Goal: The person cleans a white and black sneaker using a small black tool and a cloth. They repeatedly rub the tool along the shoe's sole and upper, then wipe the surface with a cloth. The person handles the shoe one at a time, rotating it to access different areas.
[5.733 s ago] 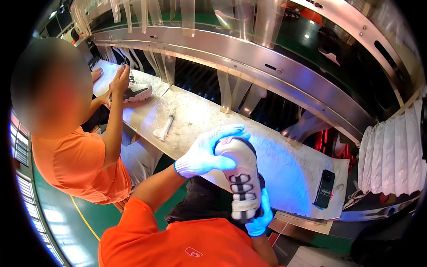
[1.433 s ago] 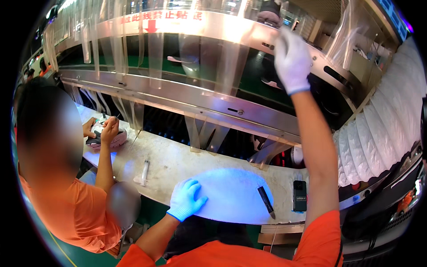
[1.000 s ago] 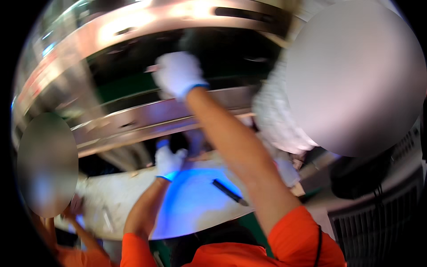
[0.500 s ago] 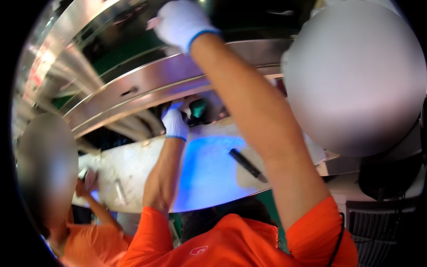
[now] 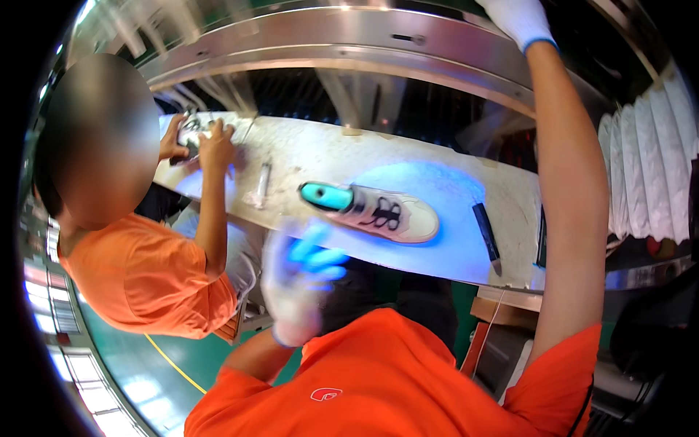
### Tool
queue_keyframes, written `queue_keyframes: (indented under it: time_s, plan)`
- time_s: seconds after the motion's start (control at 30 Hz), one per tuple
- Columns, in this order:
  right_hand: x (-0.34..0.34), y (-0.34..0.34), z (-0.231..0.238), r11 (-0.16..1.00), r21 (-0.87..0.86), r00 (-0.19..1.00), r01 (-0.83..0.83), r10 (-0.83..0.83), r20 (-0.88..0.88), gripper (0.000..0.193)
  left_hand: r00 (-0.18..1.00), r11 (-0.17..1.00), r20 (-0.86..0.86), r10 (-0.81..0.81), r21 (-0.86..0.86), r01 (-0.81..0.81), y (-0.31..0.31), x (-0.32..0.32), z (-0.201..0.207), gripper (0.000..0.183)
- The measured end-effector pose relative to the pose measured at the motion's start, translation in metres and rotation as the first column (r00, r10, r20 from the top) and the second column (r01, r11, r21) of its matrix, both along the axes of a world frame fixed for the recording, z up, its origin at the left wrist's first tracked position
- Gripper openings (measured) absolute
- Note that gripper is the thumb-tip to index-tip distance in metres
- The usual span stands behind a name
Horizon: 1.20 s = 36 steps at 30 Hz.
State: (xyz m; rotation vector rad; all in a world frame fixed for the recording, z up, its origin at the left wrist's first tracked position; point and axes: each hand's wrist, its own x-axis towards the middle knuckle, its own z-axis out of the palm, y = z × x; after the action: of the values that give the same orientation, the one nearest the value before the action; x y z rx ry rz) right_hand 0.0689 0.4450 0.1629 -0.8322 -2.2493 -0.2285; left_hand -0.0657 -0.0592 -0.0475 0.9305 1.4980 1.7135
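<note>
On the blue-lit bench in front of me lies a pale sneaker (image 5: 404,217) with dark laces, its toe to the right. A turquoise form (image 5: 326,196) fills its opening. My left hand (image 5: 297,280), in a white glove, is near the bench's front edge, below the shoe's heel end. It is blurred, but its fingers look spread and nothing shows in them. My right hand (image 5: 515,18), also gloved, reaches far up to the metal frame at the top right. The picture's edge cuts off its fingers. A black-handled tool (image 5: 486,237) rests right of the sneaker.
A metal rail (image 5: 291,45) runs behind the bench (image 5: 287,149). On the left a co-worker in orange (image 5: 149,273) handles another shoe (image 5: 191,137). Between us lies a small pale tube (image 5: 263,182). White ribbed ducting (image 5: 648,167) stands at the right.
The sneaker now lies on the bench in the blue light. My left hand has drawn back from the rail toward me. My right arm has swung right, and the view has turned left.
</note>
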Motion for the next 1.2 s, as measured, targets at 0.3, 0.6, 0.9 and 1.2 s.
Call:
queue_keyframes:
  time_s: [0.3, 0.6, 0.9, 1.2]
  plan:
    - [0.017, 0.045, -0.001, 0.995, -0.069, 0.998, 0.067, -0.066, 0.017, 0.036, 0.132, 0.924, -0.914, -0.383, -0.38, 0.048, 0.19, 0.061, -0.031, 0.092]
    - [0.031, -0.131, -0.036, 0.981, -0.022, 0.87, -0.192, 0.16, -0.466, 0.022, -0.129, 0.897, -0.945, -0.3, -0.325, 0.298, 0.104, 0.032, -0.041, 0.058]
    - [0.175, -0.339, -0.227, 0.912, -0.178, 0.913, -0.369, 0.392, 0.117, 0.02, 0.067, 0.928, -0.98, -0.186, -0.153, 0.34, 0.04, 0.0, -0.051, 0.048]
    - [0.198, -0.32, -0.253, 0.911, -0.392, 0.987, 0.128, -0.156, -0.042, 0.049, 0.222, 0.959, -0.974, 0.041, 0.101, 0.265, 0.037, -0.002, -0.103, 0.044]
